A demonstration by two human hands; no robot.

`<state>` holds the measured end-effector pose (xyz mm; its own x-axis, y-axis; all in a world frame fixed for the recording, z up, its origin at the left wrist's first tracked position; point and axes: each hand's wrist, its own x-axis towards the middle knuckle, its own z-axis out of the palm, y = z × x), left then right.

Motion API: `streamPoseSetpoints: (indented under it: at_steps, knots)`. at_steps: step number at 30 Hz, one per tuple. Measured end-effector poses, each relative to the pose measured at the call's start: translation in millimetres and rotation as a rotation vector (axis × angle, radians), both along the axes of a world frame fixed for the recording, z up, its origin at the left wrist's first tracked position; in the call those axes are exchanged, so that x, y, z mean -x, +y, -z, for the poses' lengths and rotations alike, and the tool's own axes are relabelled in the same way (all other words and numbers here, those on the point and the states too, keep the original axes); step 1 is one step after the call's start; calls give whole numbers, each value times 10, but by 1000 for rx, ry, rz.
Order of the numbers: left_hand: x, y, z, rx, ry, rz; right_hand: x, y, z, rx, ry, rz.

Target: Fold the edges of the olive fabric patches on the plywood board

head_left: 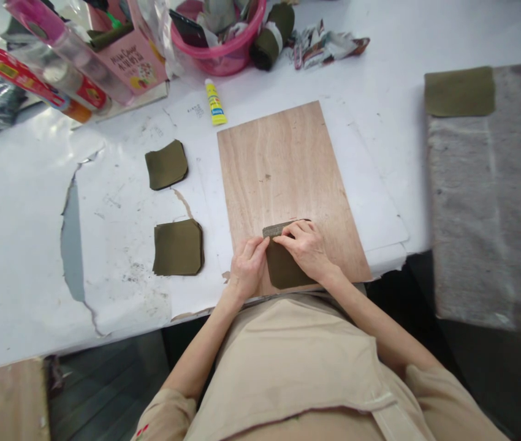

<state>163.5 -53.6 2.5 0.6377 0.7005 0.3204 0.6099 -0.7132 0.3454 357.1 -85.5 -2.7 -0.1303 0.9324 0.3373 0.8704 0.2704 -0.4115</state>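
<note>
An olive fabric piece (285, 267) lies on the wooden board (283, 165) near the table's front edge, with a greyish strip (273, 230) along its top. My left hand (249, 264) pinches the piece's upper left corner between thumb and fingertips. Across the upper right part rests my right hand (307, 246), its fingers bent together and its thumb tip at the strip's lower edge, close to my left fingertips. Left of the board are two stacks of olive pieces, a larger one (178, 247) nearer me and a smaller one (167, 164) behind it.
A yellow glue tube (216, 103) lies behind the board. Further back are a pink basket (224, 58), a dark green roll (273, 37) and crumpled wrappers (327, 48). Bottles and a pink box (127, 61) stand back left. A grey padded surface (494, 202) is at the right.
</note>
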Motion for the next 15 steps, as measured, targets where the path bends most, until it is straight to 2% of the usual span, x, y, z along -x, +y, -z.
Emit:
streamPoseSetpoints:
  at_steps: [6,15]
  knots:
    - [-43,-23,82,-50,109,51,-14,-1,-18,17,12,-1]
    - [-5,-18,149,-62,108,47,-218,-22,-14,21,37,-9]
